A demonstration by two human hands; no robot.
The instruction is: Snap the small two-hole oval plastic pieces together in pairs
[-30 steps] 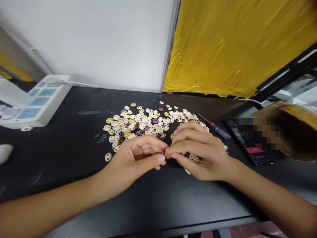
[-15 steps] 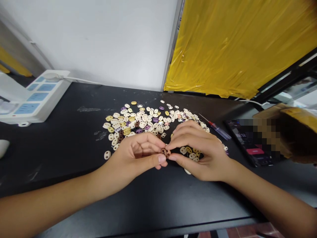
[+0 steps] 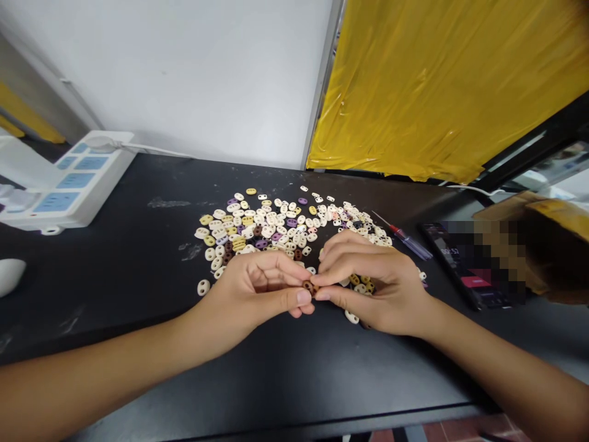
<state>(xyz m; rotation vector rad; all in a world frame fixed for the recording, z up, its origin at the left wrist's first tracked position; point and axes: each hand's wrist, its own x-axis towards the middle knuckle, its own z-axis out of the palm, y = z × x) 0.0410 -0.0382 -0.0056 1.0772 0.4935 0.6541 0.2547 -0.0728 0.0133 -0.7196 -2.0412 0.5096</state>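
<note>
Between both hands is a small brown two-holed cord stopper, pinched at fingertip height above the black table. My left hand is closed, its thumb and fingers on the piece's left side. From the other side, the thumb and forefinger of my right hand pinch the same piece. Finger tips cover part of it. Behind the hands spreads a pile of similar two-holed cord stoppers, mostly cream, some yellow, purple and dark brown. Several more lie under my right hand, partly hidden by it.
A screwdriver lies right of the pile, near a phone with its screen lit. At the left stands a white power strip with a cord. A white rounded object sits at the left edge. Yellow sheeting hangs behind.
The brown piece has turned slightly between the fingertips, and the right fingers have drawn closer round it. The whole view has shifted a little.
</note>
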